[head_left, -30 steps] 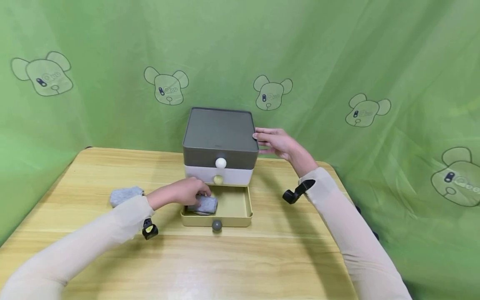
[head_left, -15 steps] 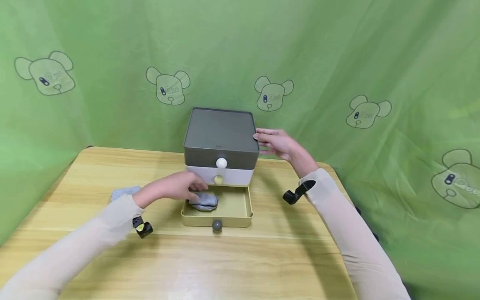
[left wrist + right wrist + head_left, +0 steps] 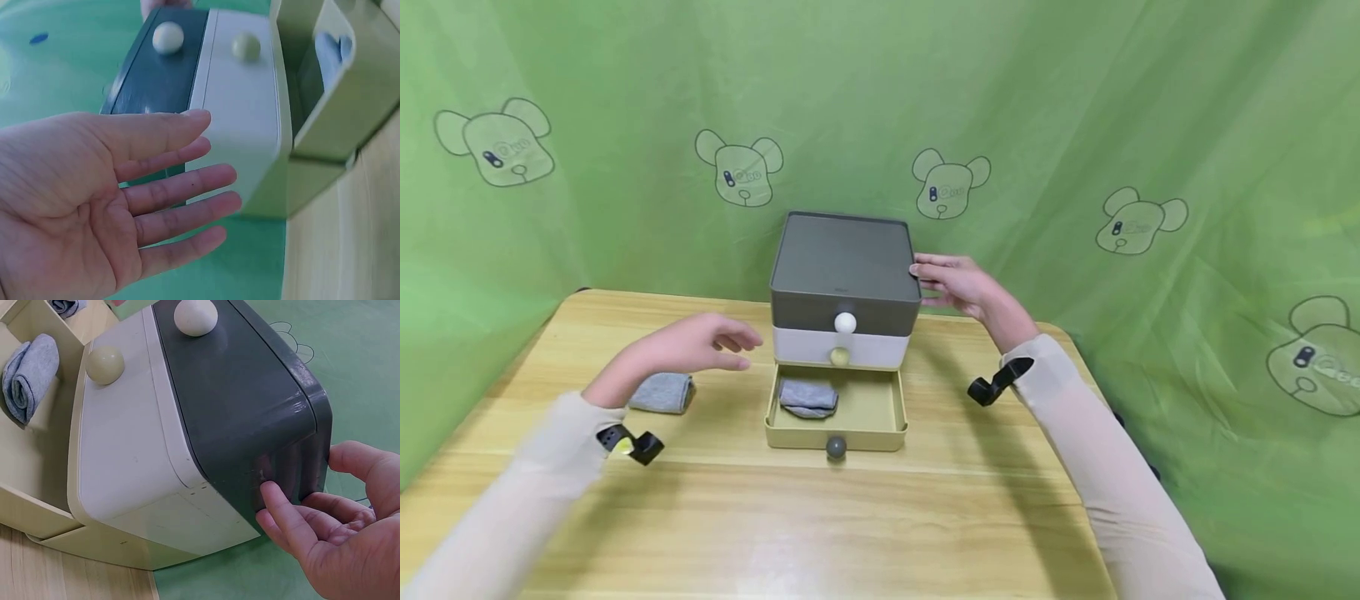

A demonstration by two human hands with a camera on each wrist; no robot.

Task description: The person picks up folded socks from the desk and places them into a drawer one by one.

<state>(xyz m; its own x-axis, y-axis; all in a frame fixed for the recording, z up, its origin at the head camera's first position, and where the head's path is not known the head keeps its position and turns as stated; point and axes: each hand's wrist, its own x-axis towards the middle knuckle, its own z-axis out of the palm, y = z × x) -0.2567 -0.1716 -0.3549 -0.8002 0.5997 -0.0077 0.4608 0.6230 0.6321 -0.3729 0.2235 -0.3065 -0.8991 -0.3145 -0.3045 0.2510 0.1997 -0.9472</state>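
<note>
A small stacked drawer unit (image 3: 850, 254) stands on the table, with a dark grey top tier, a white middle one and a beige bottom one. Its bottom drawer (image 3: 880, 439) is pulled out. Inside, at the left, lies a folded grey-blue cloth (image 3: 807, 397), rolled at one end in the right wrist view. My left hand (image 3: 696, 343) hovers left of the unit with fingers extended, palm bare in the left wrist view. A second folded grey cloth (image 3: 662, 393) lies on the table beneath that wrist. Fingertips of my right hand (image 3: 957, 285) touch the dark tier's right side.
The wooden table (image 3: 760, 525) carries the unit near its back edge. Behind and to the sides hangs a green curtain (image 3: 850, 100) printed with bear faces. A round dark knob (image 3: 836, 448) projects from the drawer's front.
My left hand has let go of the cloth in the drawer and moved away to the left, its fingers straightening. The right hand stays at the unit's side.
</note>
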